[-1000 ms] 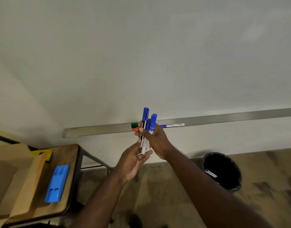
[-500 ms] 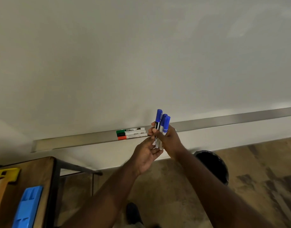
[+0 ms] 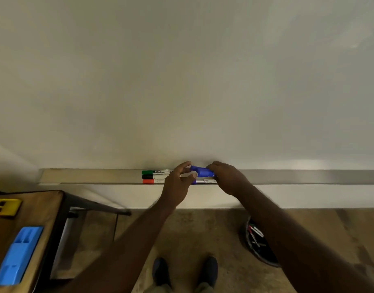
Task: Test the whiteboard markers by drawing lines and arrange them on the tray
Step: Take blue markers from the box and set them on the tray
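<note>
A pale whiteboard (image 3: 181,81) fills the upper part of the view, bare of any visible marks, and a long metal tray (image 3: 298,176) runs along its lower edge. Both hands meet over the middle of this tray. The right hand (image 3: 228,178) has its fingers curled round a bunch of blue markers (image 3: 203,171), which lie nearly level, caps pointing toward the left hand; how many are in the bunch cannot be told. The left hand (image 3: 177,185) is just beside those caps, its fingers (image 3: 185,166) bent, the forefinger arched over the cap ends and the thumb below them; whether it actually pinches a marker or only touches it is not clear.

Left of the left hand's fingers, three markers lie flat on the tray, side by side and parallel: a green marker (image 3: 154,172) nearest the board, a black marker (image 3: 153,176) in the middle and a red marker (image 3: 153,181) at the front edge. Under the two hands another blue-capped marker (image 3: 205,181) lies on the tray's front edge, partly hidden.

Well below and left of the fingers stands a wooden desk (image 3: 42,208) bearing a blue eraser (image 3: 17,255) and a yellow object (image 3: 5,207). Below the right forearm a dark bin (image 3: 255,244) on the floor holds several markers. Two dark shoes (image 3: 160,271) show at the bottom.
</note>
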Tool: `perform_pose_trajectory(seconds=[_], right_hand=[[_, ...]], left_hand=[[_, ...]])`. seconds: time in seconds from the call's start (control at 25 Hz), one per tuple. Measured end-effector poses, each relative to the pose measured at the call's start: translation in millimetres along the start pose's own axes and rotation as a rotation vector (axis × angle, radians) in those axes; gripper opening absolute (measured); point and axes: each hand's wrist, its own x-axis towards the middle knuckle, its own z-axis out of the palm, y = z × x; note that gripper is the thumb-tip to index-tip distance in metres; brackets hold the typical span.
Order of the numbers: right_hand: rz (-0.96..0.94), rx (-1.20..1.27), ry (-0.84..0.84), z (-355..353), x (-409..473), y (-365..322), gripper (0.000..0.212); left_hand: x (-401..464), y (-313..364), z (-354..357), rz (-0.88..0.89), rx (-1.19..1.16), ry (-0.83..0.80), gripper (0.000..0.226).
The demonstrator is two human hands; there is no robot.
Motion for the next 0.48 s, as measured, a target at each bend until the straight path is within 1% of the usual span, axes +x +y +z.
perform_pose_trajectory(seconds=[0.12,0.2,0.36,0.48], right_hand=[[-0.026,-0.090,-0.051,2,13,10,0.046],[-0.065,-0.134,-0.056,5,17,14,0.045],[-0.131,-0.163,-0.063,14,24,18,0.030],[-0.155,-0.168,-0.064,22,30,20,0.033]], left_hand=[[12,-6,6,0.051,0.128,0.157,0.037],[17,-13,9,0.054,0.224,0.220,0.034],[21,-23,9,0.045,0.311,0.268,0.032],[24,-31,8,0.056,0.369,0.281,0.029]])
